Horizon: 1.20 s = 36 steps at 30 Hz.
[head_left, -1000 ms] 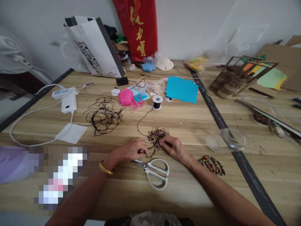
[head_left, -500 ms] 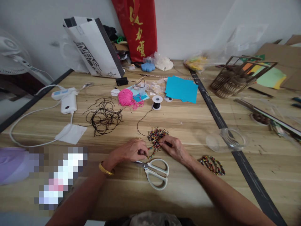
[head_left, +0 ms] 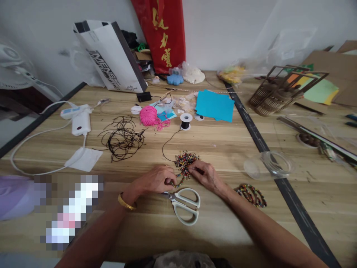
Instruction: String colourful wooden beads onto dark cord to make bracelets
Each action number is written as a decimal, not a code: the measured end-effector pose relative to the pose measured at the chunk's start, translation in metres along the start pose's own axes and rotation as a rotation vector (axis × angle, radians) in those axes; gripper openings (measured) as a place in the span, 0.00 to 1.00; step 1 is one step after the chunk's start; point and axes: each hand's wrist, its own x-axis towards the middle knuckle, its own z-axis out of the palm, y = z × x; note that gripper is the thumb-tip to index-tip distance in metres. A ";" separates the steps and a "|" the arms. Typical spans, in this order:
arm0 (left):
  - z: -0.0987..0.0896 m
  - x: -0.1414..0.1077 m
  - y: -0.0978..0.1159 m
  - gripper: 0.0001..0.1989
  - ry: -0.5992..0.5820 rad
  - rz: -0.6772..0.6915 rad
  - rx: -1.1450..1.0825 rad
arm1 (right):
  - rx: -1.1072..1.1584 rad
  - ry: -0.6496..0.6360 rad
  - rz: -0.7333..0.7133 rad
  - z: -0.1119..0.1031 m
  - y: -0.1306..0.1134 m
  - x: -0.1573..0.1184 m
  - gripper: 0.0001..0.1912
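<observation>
A pile of small multicoloured beads lies on the wooden table in front of me. My left hand, with a gold bangle at the wrist, is closed on a curved string of beads at the left of the pile. My right hand pinches at the pile's right edge; what its fingertips hold is too small to name. Black cord runs from a spool to the beads. White-handled scissors lie below my hands, their blades partly under the left one. Finished-looking bead loops rest beside my right forearm.
Tangled black cord and a pink yarn ball lie left of the spool. Blue sheets are behind it. A clear round container and a basket carrier stand right. A power strip sits left.
My left hand has shifted very slightly left with the bead string. My right hand stays almost in the same place at the pile.
</observation>
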 end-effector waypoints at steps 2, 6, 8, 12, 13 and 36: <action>0.001 0.001 0.002 0.03 0.008 0.001 0.006 | 0.004 0.008 0.005 0.000 0.000 0.000 0.08; 0.004 0.003 0.004 0.05 0.018 0.000 0.015 | 0.000 -0.005 0.021 0.000 0.000 0.000 0.08; 0.005 0.003 0.005 0.05 0.018 -0.003 0.012 | -0.001 -0.010 0.024 -0.001 -0.001 0.000 0.08; 0.005 0.003 0.005 0.06 0.010 -0.006 0.016 | 0.008 -0.012 0.010 -0.001 0.000 0.000 0.08; 0.004 0.003 0.005 0.06 0.009 -0.005 0.019 | 0.011 -0.010 0.006 -0.001 0.000 0.000 0.07; 0.016 0.007 0.006 0.05 0.110 0.001 0.093 | 0.015 0.000 -0.017 0.000 0.002 0.000 0.08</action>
